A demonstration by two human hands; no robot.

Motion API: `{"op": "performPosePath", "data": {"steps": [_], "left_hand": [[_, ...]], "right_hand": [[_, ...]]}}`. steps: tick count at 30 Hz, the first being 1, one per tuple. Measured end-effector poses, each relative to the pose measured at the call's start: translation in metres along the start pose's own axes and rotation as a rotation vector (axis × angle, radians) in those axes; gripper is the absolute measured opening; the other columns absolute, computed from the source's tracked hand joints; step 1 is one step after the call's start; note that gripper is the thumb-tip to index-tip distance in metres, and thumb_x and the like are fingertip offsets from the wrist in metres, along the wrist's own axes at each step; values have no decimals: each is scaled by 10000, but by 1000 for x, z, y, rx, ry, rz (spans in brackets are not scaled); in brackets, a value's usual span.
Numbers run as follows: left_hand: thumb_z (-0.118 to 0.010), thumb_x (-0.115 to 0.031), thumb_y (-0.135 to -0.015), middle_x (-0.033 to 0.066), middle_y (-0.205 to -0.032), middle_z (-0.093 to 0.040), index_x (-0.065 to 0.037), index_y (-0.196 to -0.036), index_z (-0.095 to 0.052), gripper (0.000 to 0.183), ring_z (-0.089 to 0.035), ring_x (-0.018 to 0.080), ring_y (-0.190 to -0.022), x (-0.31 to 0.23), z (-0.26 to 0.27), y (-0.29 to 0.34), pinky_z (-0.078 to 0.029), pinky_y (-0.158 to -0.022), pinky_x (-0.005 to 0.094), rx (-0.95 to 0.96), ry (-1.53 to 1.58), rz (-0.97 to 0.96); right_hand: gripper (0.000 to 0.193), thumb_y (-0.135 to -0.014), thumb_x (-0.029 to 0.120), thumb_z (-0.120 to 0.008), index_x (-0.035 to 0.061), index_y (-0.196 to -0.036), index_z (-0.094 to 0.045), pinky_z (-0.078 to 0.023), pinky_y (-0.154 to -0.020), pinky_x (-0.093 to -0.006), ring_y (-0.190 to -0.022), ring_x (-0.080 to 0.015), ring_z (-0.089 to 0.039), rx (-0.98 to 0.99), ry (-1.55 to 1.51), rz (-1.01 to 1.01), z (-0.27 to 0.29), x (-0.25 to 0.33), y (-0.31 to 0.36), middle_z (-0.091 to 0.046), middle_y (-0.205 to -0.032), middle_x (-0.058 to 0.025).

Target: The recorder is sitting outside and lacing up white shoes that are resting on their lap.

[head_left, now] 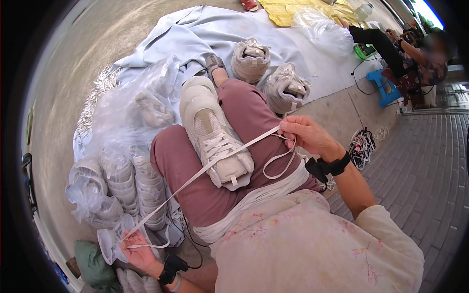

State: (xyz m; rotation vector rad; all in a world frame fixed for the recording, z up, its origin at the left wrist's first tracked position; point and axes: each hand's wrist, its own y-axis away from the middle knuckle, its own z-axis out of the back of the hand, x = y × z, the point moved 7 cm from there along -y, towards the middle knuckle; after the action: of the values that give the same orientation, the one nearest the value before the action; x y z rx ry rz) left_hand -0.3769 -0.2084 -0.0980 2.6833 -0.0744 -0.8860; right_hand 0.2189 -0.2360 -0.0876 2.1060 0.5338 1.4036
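Note:
A beige sneaker [209, 119] lies across my lap, its toe away from me and its heel toward me. Part of its lacing is threaded over the tongue. A flat off-white shoelace [195, 177] stretches taut across the sneaker from hand to hand. My right hand [309, 136] pinches one end of it above my right thigh, with a slack loop hanging below. Down at the left, my left hand [140, 251] grips the other end, palm up, and a loose tail trails beside it. A thick bundle of white laces [254, 207] rests at my waist.
Two beige sneakers [250, 61] stand beyond my knees on a pale sheet [166, 36]. Stacked, plastic-wrapped shoes [119, 183] are at my left, near a lace pile [100, 95]. Tangled cords [361, 146] lie right. Another person [425, 61] sits by a blue stool [382, 87].

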Motion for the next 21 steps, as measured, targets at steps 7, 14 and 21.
{"op": "performPosePath", "data": {"steps": [7, 14, 21], "left_hand": [[-499, -228, -971, 86, -1282, -587, -77, -1104, -627, 238, -463, 315, -1280, -107, 67, 36, -274, -1091, 556, -752, 19, -536], [-442, -296, -993, 93, -1153, -603, 17, -1226, -525, 398, -544, 293, -1093, -175, 83, 44, -382, -1004, 499, -521, 17, -705], [-526, -171, -984, 50, -1021, -622, 27, -1214, -552, 305, -397, 54, -550, -1, -73, -5, -414, -589, 214, -40, -757, -189]], "right_hand": [[187, -952, 239, -581, 59, -921, -627, -388, -468, -169, -531, -28, -480, -235, 105, 18, 33, -2, -9, -499, -672, 53], [139, -909, 188, -626, 51, -907, -646, -295, -434, -181, -503, -11, -377, -540, 138, 422, 83, 60, 12, -500, -674, 59], [227, -897, 160, -610, -9, -1048, -612, -453, -543, -305, -541, -193, -549, -10, 827, 578, -75, 54, 18, -617, -690, -70]]}}
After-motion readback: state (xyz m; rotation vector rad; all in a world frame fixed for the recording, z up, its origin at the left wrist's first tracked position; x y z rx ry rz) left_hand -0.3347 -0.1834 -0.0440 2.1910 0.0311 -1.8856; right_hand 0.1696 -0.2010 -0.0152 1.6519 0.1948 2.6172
